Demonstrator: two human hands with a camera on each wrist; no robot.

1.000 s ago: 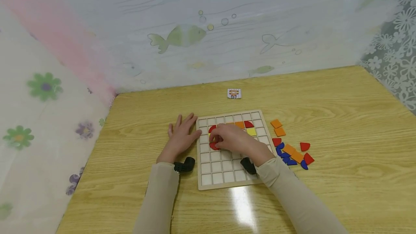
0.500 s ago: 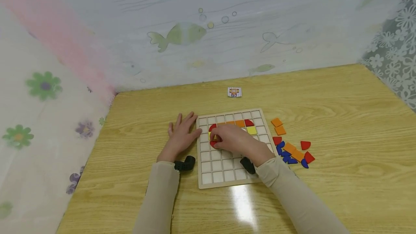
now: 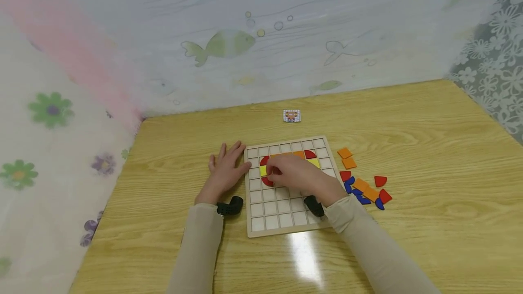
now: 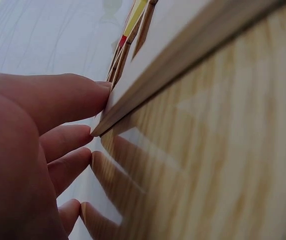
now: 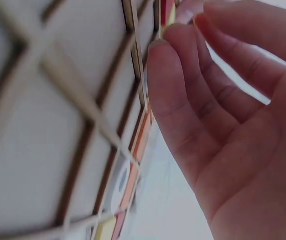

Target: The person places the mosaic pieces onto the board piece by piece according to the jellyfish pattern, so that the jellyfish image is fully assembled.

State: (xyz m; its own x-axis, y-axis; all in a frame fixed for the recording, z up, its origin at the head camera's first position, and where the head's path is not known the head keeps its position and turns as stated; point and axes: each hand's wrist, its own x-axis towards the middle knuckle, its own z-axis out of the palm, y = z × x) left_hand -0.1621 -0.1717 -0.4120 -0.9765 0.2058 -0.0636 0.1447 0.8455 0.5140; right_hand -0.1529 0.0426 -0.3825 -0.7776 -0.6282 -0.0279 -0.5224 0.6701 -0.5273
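Note:
A square wooden grid board lies on the table with coloured tiles in its upper cells. Beside its left edge, my left hand rests with fingers spread; the left wrist view shows the thumb right at the board's rim. My right hand is over the tiles, fingers bent, the tips right by a yellow tile and a red quarter-circle tile. In the right wrist view, thumb and index tip of the right hand come close together; I cannot tell whether they pinch a tile.
Right of the board lie loose orange tiles, red quarter-circles and several blue pieces. A small printed card sits behind the board. A patterned wall covering closes off the table's back.
The right hand's fingertips have shifted slightly right against the board, showing more of the yellow tile and red quarter-circle. The left hand stays at the edge. The head view has shifted slightly.

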